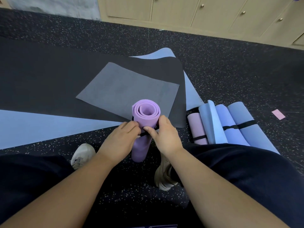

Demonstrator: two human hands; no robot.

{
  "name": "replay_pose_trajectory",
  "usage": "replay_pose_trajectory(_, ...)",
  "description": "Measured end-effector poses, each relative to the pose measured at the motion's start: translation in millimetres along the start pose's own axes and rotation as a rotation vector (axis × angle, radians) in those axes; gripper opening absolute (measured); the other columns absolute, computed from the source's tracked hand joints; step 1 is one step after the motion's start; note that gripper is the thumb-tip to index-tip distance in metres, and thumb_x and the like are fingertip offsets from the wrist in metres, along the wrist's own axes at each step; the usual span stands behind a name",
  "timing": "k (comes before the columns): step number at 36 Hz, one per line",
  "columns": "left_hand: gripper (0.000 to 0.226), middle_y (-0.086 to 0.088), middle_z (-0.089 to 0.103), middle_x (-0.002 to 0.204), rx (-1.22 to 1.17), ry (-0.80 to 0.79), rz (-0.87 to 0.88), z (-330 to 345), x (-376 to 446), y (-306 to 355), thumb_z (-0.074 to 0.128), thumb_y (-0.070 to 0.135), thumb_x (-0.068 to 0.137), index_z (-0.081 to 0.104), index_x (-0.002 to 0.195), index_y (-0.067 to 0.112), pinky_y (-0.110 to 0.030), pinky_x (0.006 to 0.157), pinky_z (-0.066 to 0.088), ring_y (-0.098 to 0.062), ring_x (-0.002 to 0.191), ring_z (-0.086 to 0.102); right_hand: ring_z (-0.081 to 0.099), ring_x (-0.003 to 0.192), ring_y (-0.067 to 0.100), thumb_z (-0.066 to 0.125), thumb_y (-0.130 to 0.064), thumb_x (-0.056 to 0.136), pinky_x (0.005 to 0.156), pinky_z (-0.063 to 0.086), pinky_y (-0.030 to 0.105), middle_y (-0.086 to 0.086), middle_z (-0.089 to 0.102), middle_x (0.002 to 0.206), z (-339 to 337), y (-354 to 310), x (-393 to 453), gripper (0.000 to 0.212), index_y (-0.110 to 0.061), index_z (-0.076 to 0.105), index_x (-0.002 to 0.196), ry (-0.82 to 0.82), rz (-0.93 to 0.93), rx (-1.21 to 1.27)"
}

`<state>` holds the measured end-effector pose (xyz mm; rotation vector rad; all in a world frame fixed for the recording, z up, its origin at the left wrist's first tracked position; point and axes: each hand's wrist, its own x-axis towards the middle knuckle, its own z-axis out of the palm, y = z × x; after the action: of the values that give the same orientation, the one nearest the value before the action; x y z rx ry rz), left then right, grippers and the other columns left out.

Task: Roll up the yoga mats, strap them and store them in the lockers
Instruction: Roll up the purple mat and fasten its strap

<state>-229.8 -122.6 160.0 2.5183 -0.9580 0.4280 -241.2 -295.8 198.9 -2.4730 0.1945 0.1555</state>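
Strapped rolls (227, 125) lie right of flat mats (128, 86).

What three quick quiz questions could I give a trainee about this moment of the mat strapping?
1. True or false: the purple rolled mat stands on end between the person's feet.
2. Which hands touch the black strap? A) left hand only B) right hand only C) both
3. Fill in: beside the right knee lie rolled mats, among them a pink rolled mat with a ____ strap.

Key: 1 true; 2 C; 3 black
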Motion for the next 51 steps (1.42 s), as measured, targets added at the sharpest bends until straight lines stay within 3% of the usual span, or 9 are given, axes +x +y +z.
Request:
replay_pose_trajectory(9,0.014,-0.002,0.056,0.088,0.069,-0.083,-0.223,-8,3,0,0.040,0.034,0.088,0.048,0.086,0.022,-0.036,0.052,0.045,-0.030,0.068,0.056,0.053,0.109,0.025,0.040,-0.046,0.099,0.113,0.019,0.045,0.000,0.062,0.108,3,17,3,0.034,-0.015,0.052,0.101,-0.071,-0.098,-0.270)
replay_pose_trajectory(17,0.013,-0.007,0.055,0.108,0.031,-0.202,-0.387,-9,8,-5,0.056,0.025,0.095,0.058,0.094,0.012,-0.036,0.069,0.037,-0.035,0.092,0.052,0.048,0.108,0.026,0.037,-0.041,0.102,0.110,0.026,0.049,0.000,0.060,0.107,13,23,8,0.036,-0.016,0.063,0.103,-0.048,-0.224,-0.399)
replay_pose_trajectory(29,0.022,0.003,0.040,0.135,0.013,-0.448,-0.488,14,14,-11,0.037,0.029,0.102,0.048,0.121,0.025,-0.041,0.090,0.040,-0.028,0.116,0.041,0.042,0.118,0.023,0.028,-0.041,0.104,0.114,0.019,0.046,-0.003,0.057,0.117,15,34,24,0.037,-0.020,0.058,0.112,-0.106,-0.093,-0.453)
replay_pose_trajectory(37,0.023,0.004,0.039,0.137,-0.031,-0.633,-0.559,29,12,-15,0.039,0.032,0.102,0.044,0.124,0.029,-0.045,0.097,0.040,-0.024,0.125,0.037,0.037,0.129,0.025,0.021,-0.047,0.104,0.116,0.012,0.053,-0.001,0.054,0.131,25,37,30,0.046,-0.020,0.054,0.121,-0.298,0.075,-0.429)
replay_pose_trajectory(41,0.020,0.002,0.042,0.132,-0.103,-0.588,-0.502,34,15,-18,0.046,0.026,0.099,0.048,0.118,0.020,-0.043,0.092,0.044,-0.023,0.124,0.042,0.052,0.119,0.029,0.042,-0.055,0.096,0.112,0.023,0.049,0.008,0.060,0.122,28,33,30,0.047,-0.013,0.041,0.116,-0.270,0.164,-0.268)
replay_pose_trajectory(43,0.020,0.000,0.041,0.136,-0.162,-0.550,-0.460,34,17,-17,0.051,0.021,0.097,0.051,0.115,0.015,-0.042,0.090,0.045,-0.026,0.121,0.047,0.057,0.112,0.028,0.055,-0.056,0.090,0.098,0.036,0.040,0.006,0.063,0.117,26,30,30,0.056,-0.013,0.035,0.120,-0.245,0.189,-0.115)
replay_pose_trajectory(45,0.025,-0.001,0.033,0.147,-0.204,-0.534,-0.448,32,18,-15,0.052,0.018,0.096,0.053,0.120,0.011,-0.040,0.091,0.045,-0.029,0.120,0.049,0.055,0.112,0.025,0.067,-0.056,0.082,0.086,0.040,0.035,0.003,0.058,0.118,24,26,31,0.066,-0.016,0.036,0.125,-0.203,0.188,-0.004)
replay_pose_trajectory(47,0.027,-0.004,0.031,0.149,-0.241,-0.516,-0.473,28,21,-10,0.054,0.019,0.096,0.052,0.120,0.008,-0.040,0.091,0.045,-0.031,0.117,0.052,0.052,0.112,0.021,0.076,-0.051,0.075,0.089,0.043,0.035,0.000,0.048,0.116,23,23,32,0.068,-0.016,0.042,0.123,-0.124,0.173,0.112)
replay_pose_trajectory(51,0.023,-0.009,0.052,0.114,-0.331,-0.372,-0.584,15,28,3,0.057,0.020,0.094,0.037,0.103,0.014,-0.038,0.076,0.041,-0.032,0.098,0.057,0.053,0.111,0.017,0.082,-0.038,0.073,0.093,0.045,0.038,-0.004,0.049,0.121,16,15,29,0.067,-0.020,0.043,0.124,-0.067,0.132,0.303)
